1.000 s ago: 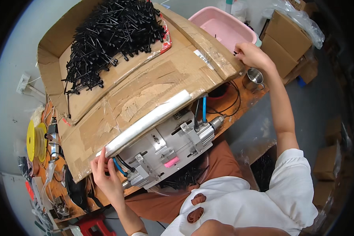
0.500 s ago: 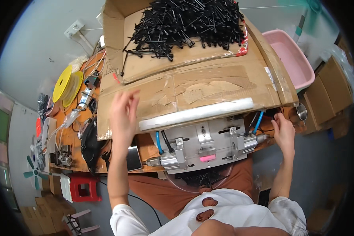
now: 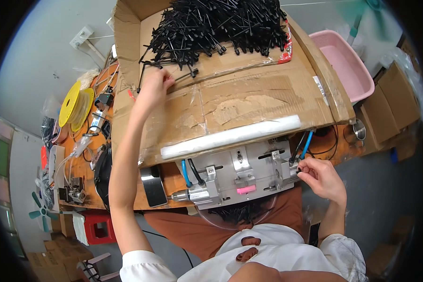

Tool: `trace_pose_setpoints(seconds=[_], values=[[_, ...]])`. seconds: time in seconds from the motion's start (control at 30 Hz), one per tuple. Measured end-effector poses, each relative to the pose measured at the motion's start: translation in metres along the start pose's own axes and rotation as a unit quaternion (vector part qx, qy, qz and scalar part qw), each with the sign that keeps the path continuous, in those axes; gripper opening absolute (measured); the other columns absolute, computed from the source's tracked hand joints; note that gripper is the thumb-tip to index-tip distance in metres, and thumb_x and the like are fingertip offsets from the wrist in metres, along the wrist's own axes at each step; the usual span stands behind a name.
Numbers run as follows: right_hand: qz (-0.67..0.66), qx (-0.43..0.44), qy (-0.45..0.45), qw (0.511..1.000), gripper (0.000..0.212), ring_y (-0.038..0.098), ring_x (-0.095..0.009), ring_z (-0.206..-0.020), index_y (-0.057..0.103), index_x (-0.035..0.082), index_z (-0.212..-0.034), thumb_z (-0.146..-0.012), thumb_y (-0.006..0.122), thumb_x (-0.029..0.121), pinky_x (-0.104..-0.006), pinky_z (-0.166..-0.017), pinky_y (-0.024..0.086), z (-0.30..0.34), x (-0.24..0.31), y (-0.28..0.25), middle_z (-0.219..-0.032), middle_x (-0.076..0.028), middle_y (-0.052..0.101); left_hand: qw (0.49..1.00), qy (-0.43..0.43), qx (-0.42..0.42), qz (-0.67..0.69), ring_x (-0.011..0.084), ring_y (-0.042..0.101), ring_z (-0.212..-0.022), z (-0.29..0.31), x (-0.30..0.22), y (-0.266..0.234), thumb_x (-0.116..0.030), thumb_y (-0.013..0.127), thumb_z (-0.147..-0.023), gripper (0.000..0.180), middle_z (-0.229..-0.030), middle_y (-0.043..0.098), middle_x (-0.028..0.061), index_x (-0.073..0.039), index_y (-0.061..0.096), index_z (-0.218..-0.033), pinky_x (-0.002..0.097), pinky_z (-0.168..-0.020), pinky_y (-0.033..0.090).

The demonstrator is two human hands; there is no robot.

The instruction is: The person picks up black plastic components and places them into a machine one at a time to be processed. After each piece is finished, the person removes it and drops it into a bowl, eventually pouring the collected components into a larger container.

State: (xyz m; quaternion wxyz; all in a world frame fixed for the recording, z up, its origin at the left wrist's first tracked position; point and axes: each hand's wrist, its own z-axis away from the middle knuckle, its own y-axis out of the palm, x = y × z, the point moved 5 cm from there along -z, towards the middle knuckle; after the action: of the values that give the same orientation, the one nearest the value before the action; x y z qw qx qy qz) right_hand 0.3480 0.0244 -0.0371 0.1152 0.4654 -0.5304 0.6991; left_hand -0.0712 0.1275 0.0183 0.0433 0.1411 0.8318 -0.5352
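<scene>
My left hand [image 3: 156, 86] is closed at the near edge of the pile on the cardboard. From its fingers a thin black stick with a thick end [image 3: 187, 76] points right. Many similar black sticks [image 3: 221, 30] lie heaped beyond it. My right hand [image 3: 323, 179] is pinched beside the right end of the metal fixture [image 3: 228, 181]. A small black piece [image 3: 299, 170] shows at its fingertips; its kind is too small to make out. The fixture carries a silver cylinder [image 3: 203, 193] on its left, another on its right, and a pink block [image 3: 246, 189] in front.
A white roll [image 3: 230, 136] lies along the cardboard's [image 3: 174, 113] front edge. Blue tubes [image 3: 307, 144] run down to the fixture. A phone [image 3: 153, 187] lies left of it. More black sticks sit in a clear bowl [image 3: 239, 214] at my lap. A pink basin [image 3: 345, 66] stands at right.
My left hand has reached forward to the pile and now holds a black stick. My right hand has come nearer and slightly left, to the fixture's right end, with a small black piece at its fingertips.
</scene>
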Motion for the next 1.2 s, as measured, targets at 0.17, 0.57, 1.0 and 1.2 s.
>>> trace_pose_setpoints(seconds=[0.17, 0.57, 1.0, 1.2], values=[[-0.055, 0.041, 0.019, 0.997, 0.014, 0.051, -0.016, -0.057, 0.059, -0.001, -0.088, -0.079, 0.068, 0.005, -0.0285, -0.052, 0.041, -0.002, -0.004, 0.006, -0.067, -0.006, 0.055, 0.951, -0.16, 0.243, 0.106, 0.0106, 0.047, -0.073, 0.04, -0.018, -0.021, -0.024, 0.057, -0.094, 0.028, -0.074, 0.058, 0.004, 0.003, 0.063, -0.093, 0.0299, -0.068, 0.043], [0.022, -0.04, -0.308, 0.95, 0.016, 0.053, -0.032, -0.097, 0.055, -0.001, -0.088, -0.077, 0.065, 0.0, -0.0383, -0.083, 0.043, -0.071, 0.098, 0.013, -0.099, -0.014, 0.055, 0.967, -0.158, 0.196, -0.035, 0.0412, 0.061, -0.081, 0.077, -0.047, -0.029, -0.022, 0.05, -0.095, 0.03, -0.078, 0.065, 0.0213, 0.003, 0.064, -0.086, 0.0467, -0.072, 0.047], [0.001, 0.127, -0.196, 0.972, 0.018, 0.06, -0.023, -0.098, 0.065, 0.0, -0.096, -0.083, 0.065, 0.012, -0.0344, -0.084, 0.047, -0.203, 0.145, 0.086, -0.094, -0.011, 0.067, 0.997, -0.047, -0.022, 0.05, 0.0355, 0.046, -0.116, 0.118, -0.045, -0.035, -0.023, 0.047, -0.098, 0.029, -0.123, 0.053, 0.0217, -0.002, 0.058, -0.114, 0.0442, -0.094, 0.038], [-0.294, 0.15, -0.136, 0.934, 0.022, 0.054, -0.008, -0.083, 0.068, 0.006, -0.1, -0.091, 0.061, 0.026, -0.0236, -0.079, 0.039, -0.245, 0.128, 0.09, -0.099, -0.003, 0.068, 0.923, -0.298, -0.051, -0.237, 0.044, 0.035, -0.13, 0.208, 0.037, -0.028, -0.026, 0.044, -0.099, 0.042, -0.14, 0.04, 0.0242, -0.005, 0.046, -0.135, 0.0478, -0.106, 0.031]])
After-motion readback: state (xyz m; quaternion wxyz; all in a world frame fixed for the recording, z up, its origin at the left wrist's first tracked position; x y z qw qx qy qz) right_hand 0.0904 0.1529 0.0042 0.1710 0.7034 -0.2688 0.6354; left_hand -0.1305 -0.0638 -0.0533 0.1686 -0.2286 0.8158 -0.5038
